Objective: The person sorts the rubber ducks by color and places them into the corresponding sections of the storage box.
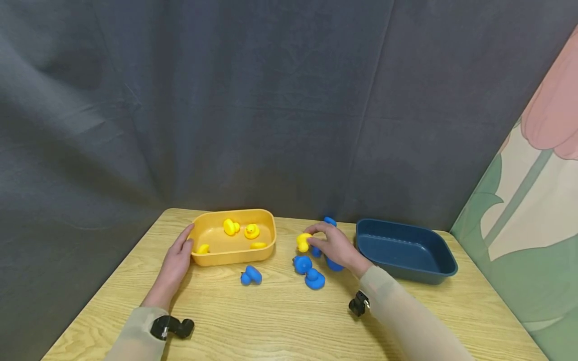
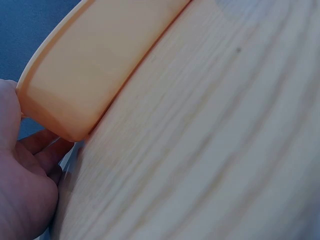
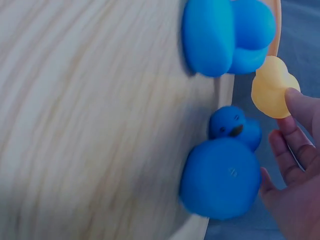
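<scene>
My right hand (image 1: 336, 245) pinches a yellow rubber duck (image 1: 303, 242) between thumb and fingers, above a cluster of blue rubber ducks. In the right wrist view the yellow duck (image 3: 272, 90) hangs at the fingertips, beside a blue duck (image 3: 220, 177) on its side. My left hand (image 1: 176, 260) rests against the left end of a yellow bin (image 1: 232, 258), its thumb near the rim and fingers along the outer wall. Several yellow ducks, including one upright duck (image 1: 252, 231), lie inside that bin. The left wrist view shows the bin's side wall (image 2: 95, 65) beside the hand.
A dark blue bin (image 1: 406, 271) stands at the right of the wooden table (image 1: 271, 321). One blue duck (image 1: 251, 275) lies in front of the yellow bin; another (image 1: 314, 279) sits nearer the middle. A grey curtain (image 1: 271, 100) hangs behind the table.
</scene>
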Available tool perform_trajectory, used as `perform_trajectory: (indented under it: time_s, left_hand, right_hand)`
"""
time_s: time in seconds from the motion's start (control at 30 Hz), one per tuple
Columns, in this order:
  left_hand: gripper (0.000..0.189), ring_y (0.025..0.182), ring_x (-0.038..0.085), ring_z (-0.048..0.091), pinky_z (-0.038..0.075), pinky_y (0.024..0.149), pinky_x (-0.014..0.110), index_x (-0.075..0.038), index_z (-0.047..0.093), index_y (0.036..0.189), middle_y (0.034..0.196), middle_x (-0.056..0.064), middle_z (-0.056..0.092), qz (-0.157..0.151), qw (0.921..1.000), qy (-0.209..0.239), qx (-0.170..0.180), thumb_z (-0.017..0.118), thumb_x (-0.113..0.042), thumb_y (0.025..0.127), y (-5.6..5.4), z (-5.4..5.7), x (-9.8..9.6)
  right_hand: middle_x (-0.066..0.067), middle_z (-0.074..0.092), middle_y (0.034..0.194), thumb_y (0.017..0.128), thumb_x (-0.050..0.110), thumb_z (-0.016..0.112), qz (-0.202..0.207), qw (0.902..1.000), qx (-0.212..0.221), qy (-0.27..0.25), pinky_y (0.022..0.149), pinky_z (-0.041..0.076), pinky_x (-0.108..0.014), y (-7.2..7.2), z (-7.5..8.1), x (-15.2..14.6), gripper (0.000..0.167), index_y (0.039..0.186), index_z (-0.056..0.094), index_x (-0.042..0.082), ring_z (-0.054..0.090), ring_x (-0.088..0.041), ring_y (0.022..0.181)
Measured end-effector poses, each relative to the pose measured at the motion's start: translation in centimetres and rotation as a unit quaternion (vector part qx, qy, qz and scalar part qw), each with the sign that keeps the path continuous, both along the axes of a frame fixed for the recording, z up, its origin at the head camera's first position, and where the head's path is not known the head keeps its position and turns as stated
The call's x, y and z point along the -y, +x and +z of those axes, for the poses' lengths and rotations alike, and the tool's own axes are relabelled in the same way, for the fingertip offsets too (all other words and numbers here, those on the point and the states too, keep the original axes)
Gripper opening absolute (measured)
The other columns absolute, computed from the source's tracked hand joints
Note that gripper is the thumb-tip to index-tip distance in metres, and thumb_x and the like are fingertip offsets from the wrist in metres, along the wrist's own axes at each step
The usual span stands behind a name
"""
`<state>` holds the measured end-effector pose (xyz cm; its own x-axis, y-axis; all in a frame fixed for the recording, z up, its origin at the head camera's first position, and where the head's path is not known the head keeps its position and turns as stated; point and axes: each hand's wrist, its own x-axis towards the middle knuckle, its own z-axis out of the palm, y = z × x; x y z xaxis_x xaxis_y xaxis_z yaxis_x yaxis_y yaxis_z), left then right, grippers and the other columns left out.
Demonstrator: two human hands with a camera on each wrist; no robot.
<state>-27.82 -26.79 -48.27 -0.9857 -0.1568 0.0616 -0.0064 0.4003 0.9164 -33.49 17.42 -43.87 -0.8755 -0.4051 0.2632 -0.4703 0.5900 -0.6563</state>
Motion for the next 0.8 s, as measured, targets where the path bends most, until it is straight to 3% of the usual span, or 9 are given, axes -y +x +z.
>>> perform_trajectory:
  time_s: [0.3,0.5,0.8]
  left_hand:
    - [0.060,0.170,0.035,0.010,0.012,0.136,0.057,-0.025,0.017,0.179,0.184,0.009,0.015,0.001,1.0000,0.002,0.003,0.028,-0.036,0.121,-0.1,-0.1,0.0]
    - [0.061,0.170,0.035,0.010,0.011,0.136,0.058,-0.026,0.017,0.179,0.185,0.009,0.014,0.002,1.0000,0.003,0.005,0.028,-0.037,0.121,-0.1,-0.1,0.0]
    - [0.061,0.169,0.037,0.011,0.012,0.135,0.059,-0.023,0.018,0.179,0.184,0.011,0.015,0.002,1.0000,0.003,0.000,0.029,-0.036,0.121,-0.2,-0.1,0.1]
  right_hand:
    - [-0.005,0.072,0.127,0.107,0.016,0.076,-0.020,0.9991,-0.004,-0.038,0.112,0.052,-0.060,0.4,1.0,1.9,0.024,0.130,0.078,0.010,0.067,-0.033,0.122]
    - [-0.004,0.072,0.121,0.107,0.016,0.076,-0.030,0.9970,-0.007,-0.071,0.112,0.053,-0.056,0.5,1.5,3.6,0.023,0.128,0.079,0.011,0.066,-0.025,0.113]
    - [-0.005,0.072,0.119,0.107,0.016,0.076,-0.049,0.9931,0.008,-0.106,0.110,0.055,-0.050,0.7,1.9,6.4,0.022,0.127,0.079,0.009,0.067,-0.025,0.110]
